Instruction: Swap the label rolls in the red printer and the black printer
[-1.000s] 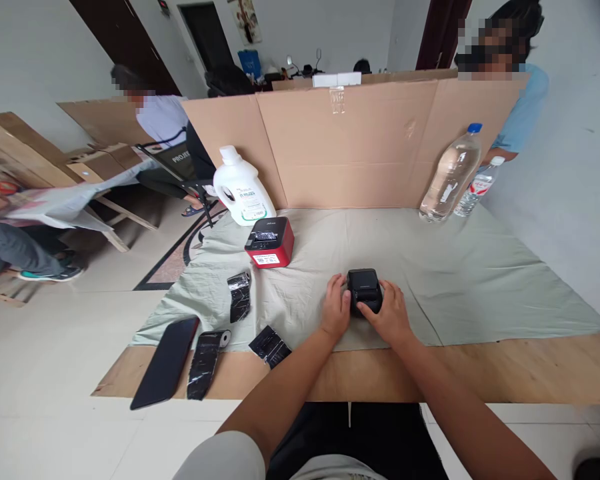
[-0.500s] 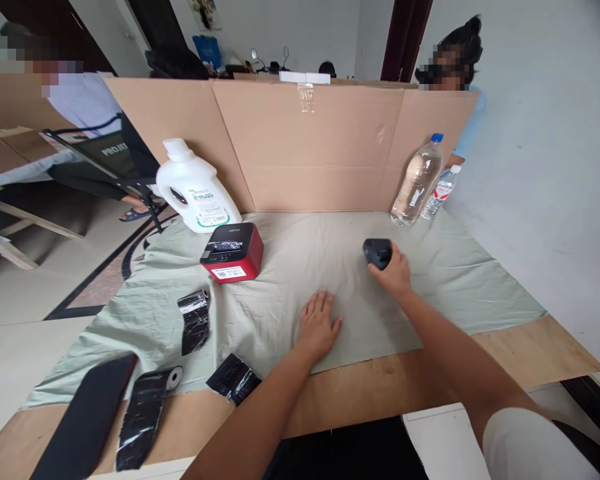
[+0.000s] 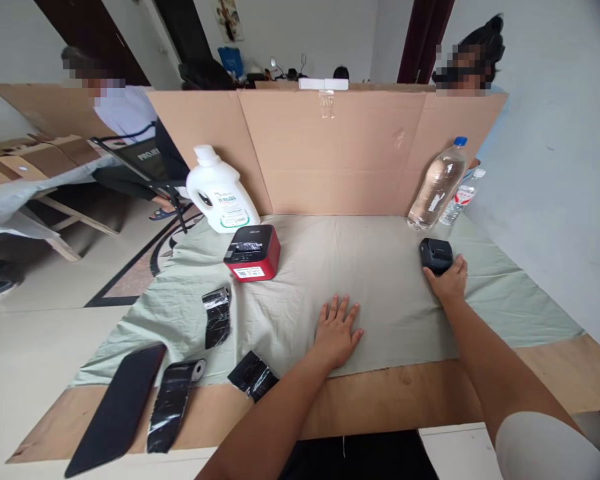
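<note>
At right of centre the right hand (image 3: 447,280) clasped the small black plastic label printer (image 3: 435,255) on the grey-green cloth (image 3: 380,293), seemingly light, rigid, best gripped by its sides, while the left hand (image 3: 336,331) lay spread flat

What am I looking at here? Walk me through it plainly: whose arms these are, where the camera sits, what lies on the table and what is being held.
No machine here: a person works with two bare hands, filmed by a camera worn on the head and looking down. The left hand lies flat and open on the grey cloth covering the wooden table. The right hand reaches out and has its grip on a small black printer. Also on the table: a red printer, a white jug, two clear bottles, a dark flat case and three rolls in black wrap. A cardboard screen stands behind; other people sit beyond it.
</note>
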`<state>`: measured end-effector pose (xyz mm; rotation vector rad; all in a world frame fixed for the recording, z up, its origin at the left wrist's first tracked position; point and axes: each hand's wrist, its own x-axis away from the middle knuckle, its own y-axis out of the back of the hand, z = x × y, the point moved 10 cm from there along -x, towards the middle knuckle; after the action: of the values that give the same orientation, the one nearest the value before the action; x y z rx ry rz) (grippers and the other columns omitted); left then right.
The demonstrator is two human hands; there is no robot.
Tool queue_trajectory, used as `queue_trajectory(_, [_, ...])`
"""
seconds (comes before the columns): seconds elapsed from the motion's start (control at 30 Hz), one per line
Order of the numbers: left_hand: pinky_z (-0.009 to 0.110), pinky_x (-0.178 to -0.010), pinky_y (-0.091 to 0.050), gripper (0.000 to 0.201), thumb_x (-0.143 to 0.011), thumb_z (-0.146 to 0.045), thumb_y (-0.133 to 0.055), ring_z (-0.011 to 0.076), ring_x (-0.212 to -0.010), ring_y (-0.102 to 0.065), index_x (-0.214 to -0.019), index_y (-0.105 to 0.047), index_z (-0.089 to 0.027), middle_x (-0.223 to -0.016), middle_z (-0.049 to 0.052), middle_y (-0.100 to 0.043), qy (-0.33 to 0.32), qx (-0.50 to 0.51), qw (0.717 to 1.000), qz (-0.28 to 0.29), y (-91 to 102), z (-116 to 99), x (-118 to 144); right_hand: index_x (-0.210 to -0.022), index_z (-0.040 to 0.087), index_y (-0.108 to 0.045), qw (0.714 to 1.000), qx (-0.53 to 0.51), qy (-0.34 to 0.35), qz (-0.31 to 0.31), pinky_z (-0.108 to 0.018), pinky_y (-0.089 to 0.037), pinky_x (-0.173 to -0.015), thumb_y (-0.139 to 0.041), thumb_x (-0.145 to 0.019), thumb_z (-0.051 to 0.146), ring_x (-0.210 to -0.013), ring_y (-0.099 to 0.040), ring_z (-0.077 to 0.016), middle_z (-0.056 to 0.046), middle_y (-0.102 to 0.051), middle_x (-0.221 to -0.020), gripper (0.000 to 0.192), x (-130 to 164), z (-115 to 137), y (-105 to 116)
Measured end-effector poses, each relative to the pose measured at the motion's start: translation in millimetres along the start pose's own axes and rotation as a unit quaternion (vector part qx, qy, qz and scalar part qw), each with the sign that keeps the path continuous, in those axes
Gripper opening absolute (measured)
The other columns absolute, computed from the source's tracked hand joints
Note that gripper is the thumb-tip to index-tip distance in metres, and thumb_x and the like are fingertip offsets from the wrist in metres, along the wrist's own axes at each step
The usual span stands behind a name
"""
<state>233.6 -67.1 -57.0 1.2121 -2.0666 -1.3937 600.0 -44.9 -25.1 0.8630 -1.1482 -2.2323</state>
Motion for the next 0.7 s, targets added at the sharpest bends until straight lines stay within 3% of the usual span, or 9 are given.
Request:
queue_trajectory(0.17, [0.066, -0.114, -0.009, 0.059, -0.088, -0.051, -0.050, 0.0367, -0.146, -0.016, -0.140, -0.047, -0.025, -0.155, 0.012, -0.032, 0.008, 0.017, 1.000, 0.017, -1.3, -2, 10, -0.147, -0.006, -0.013, 0.996, 0.050, -0.070, 0.027, -0.050, -0.021, -0.115, -0.047, -0.077, 0.058, -0.142, -0.022, -0.0416, -0.031, -0.021, -0.152, 0.101, 40, -34, 18])
queue_trajectory(0.23, [0.066, -0.113, -0.016, 0.063, -0.083, -0.057, -0.055, 0.0384, -0.145, -0.021, -0.137, -0.051, -0.025, -0.153, 0.013, -0.035, -0.006, 0.038, 0.998, 0.043, 1.9, -2, 16, -0.148, -0.003, -0.017, 0.994, 0.065, -0.074, 0.038, -0.051, -0.021, -0.115, -0.043, -0.077, 0.061, -0.141, -0.024, -0.0416, -0.029, -0.025, -0.152, 0.099, 61, -45, 27])
queue_trajectory(0.3, [0.058, -0.109, -0.032, 0.065, -0.078, -0.063, -0.058, 0.0363, -0.139, -0.035, -0.132, -0.055, -0.027, -0.147, 0.013, -0.045, -0.038, 0.090, 0.993, 0.072, 14.9, -1, 20, -0.148, 0.001, -0.022, 0.992, 0.079, -0.083, 0.048, -0.052, -0.021, -0.114, -0.039, -0.078, 0.064, -0.141, -0.025, -0.0417, -0.028, -0.027, -0.151, 0.096, 80, -52, 33])
queue_trajectory(0.37, [0.045, -0.100, -0.046, 0.057, -0.079, -0.063, -0.057, 0.0298, -0.124, -0.054, -0.124, -0.061, -0.027, -0.134, 0.010, -0.058, -0.039, 0.172, 0.983, 0.053, 48.9, 17, 19, -0.147, 0.004, -0.027, 0.994, 0.077, -0.070, 0.036, -0.057, -0.020, -0.113, -0.036, -0.077, 0.067, -0.141, -0.024, -0.0427, -0.028, -0.027, -0.151, 0.095, 92, -44, 37])
queue_trajectory(0.43, [0.037, -0.091, -0.051, 0.043, -0.085, -0.055, -0.054, 0.0238, -0.104, -0.064, -0.113, -0.066, -0.025, -0.117, 0.008, -0.068, 0.025, 0.249, 0.967, -0.056, 105.0, 63, 15, -0.145, 0.003, -0.032, 0.999, 0.040, 0.000, 0.013, -0.060, -0.020, -0.112, -0.032, -0.078, 0.070, -0.142, -0.022, -0.0425, -0.028, -0.028, -0.151, 0.094, 98, -4, 35])
queue_trajectory(0.47, [0.036, -0.088, -0.051, 0.038, -0.087, -0.050, -0.053, 0.0227, -0.097, -0.065, -0.109, -0.066, -0.022, -0.109, 0.008, -0.069, 0.081, 0.269, 0.948, -0.147, 138.7, 96, 16, -0.143, 0.002, -0.034, 0.998, 0.007, 0.054, 0.009, -0.060, -0.021, -0.112, -0.030, -0.078, 0.070, -0.143, -0.022, -0.0415, -0.029, -0.029, -0.150, 0.094, 101, 27, 30])
queue_trajectory(0.57, [0.038, -0.098, -0.044, 0.030, -0.088, -0.037, -0.051, 0.0229, -0.106, -0.059, -0.108, -0.061, -0.017, -0.109, 0.010, -0.064, 0.215, 0.253, 0.844, -0.421, 225.5, 189, 44, -0.139, 0.003, -0.040, 0.964, -0.138, 0.212, 0.078, -0.056, -0.025, -0.113, -0.034, -0.080, 0.069, -0.140, -0.032, -0.0355, -0.027, -0.041, -0.144, 0.089, 117, 150, -2])
queue_trajectory(0.63, [0.038, -0.104, -0.039, 0.029, -0.088, -0.032, -0.050, 0.0231, -0.115, -0.054, -0.111, -0.057, -0.015, -0.120, 0.012, -0.059, 0.274, 0.262, 0.792, -0.478, 246.5, 234, 53, -0.140, 0.014, -0.041, 0.920, -0.245, 0.248, 0.179, -0.054, -0.032, -0.110, -0.041, -0.082, 0.066, -0.136, -0.040, -0.0316, -0.020, -0.043, -0.145, 0.078, 133, 234, -35])
queue_trajectory(0.7, [0.038, -0.106, -0.036, 0.031, -0.087, -0.031, -0.051, 0.0244, -0.121, -0.051, -0.113, -0.055, -0.015, -0.126, 0.014, -0.057, 0.325, 0.305, 0.771, -0.455, 244.0, 267, 47, -0.140, 0.020, -0.042, 0.869, -0.326, 0.231, 0.291, -0.052, -0.036, -0.108, -0.047, -0.081, 0.064, -0.136, -0.041, -0.0295, -0.015, -0.042, -0.148, 0.074, 156, 307, -73])
